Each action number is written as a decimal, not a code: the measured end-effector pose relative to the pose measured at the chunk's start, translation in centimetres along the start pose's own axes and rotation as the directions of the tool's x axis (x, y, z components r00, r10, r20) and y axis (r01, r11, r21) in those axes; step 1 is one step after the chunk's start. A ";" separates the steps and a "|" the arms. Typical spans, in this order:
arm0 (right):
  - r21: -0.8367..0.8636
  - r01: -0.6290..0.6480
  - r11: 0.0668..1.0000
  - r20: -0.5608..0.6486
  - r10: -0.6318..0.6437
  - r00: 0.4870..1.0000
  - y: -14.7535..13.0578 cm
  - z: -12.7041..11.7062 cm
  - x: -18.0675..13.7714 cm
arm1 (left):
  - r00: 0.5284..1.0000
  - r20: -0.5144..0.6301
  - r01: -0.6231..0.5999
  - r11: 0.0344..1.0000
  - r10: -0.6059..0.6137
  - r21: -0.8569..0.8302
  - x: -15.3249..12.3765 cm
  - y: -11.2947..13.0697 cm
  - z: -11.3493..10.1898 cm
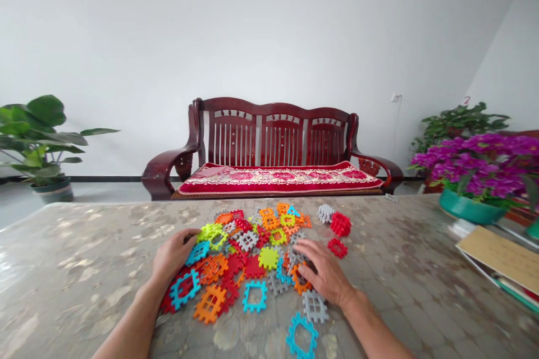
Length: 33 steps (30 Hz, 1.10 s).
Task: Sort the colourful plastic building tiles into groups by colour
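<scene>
My left hand (174, 252) rests at the left edge of a heap of plastic interlocking tiles, thumb and forefinger apart. Its fingertips are beside a yellow-green tile (210, 233) and a blue window tile (197, 252); the other fingers are hidden. On the right side, my right hand (324, 272) reaches over the heap with fingers spread, touching grey tiles (296, 252) near an orange frame tile (300, 287). Between the hands lie a yellow-green square tile (268, 258), a red tile (255, 267) and a blue frame tile (255, 296). Neither hand visibly grips a tile.
Grey tiles (325, 213) and a stack of red tiles (341, 224) sit apart at the back right of the patterned table (76, 269). Purple flowers in a teal pot (471, 206) and a brown notebook (501, 252) occupy the right side. Beyond stands a wooden bench (278, 118).
</scene>
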State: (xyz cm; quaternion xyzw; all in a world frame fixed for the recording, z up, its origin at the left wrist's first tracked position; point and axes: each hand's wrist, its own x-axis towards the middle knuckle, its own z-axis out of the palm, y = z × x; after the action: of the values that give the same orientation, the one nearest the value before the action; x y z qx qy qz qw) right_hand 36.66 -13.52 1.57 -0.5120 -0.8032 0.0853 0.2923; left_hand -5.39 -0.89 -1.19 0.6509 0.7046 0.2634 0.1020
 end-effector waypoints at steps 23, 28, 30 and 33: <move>0.012 0.011 1.000 -0.177 -0.009 0.984 0.7 1.0 0.2 | 1.000 0.003 0.023 1.000 -0.023 0.008 -0.3 0.6 -0.4; -0.009 0.132 0.991 -0.051 -0.132 0.990 -0.4 0.6 0.3 | 0.999 0.035 0.030 0.999 -0.031 0.019 -0.3 0.6 -0.5; -0.007 0.122 0.992 -0.034 -0.123 0.992 -0.6 0.7 0.5 | 0.999 0.037 0.033 0.999 -0.034 0.021 -0.3 0.7 -0.5; -0.012 0.068 0.998 -0.052 -0.068 0.996 -0.6 0.9 0.6 | 0.999 0.038 0.038 0.999 -0.039 0.023 -0.3 0.7 -0.6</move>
State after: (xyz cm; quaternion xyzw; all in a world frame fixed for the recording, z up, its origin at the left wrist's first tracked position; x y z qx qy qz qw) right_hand 35.55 -13.11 1.34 -0.4878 -0.8128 0.0577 0.3131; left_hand -5.02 -1.33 -0.41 0.6434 0.7178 0.2409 0.1132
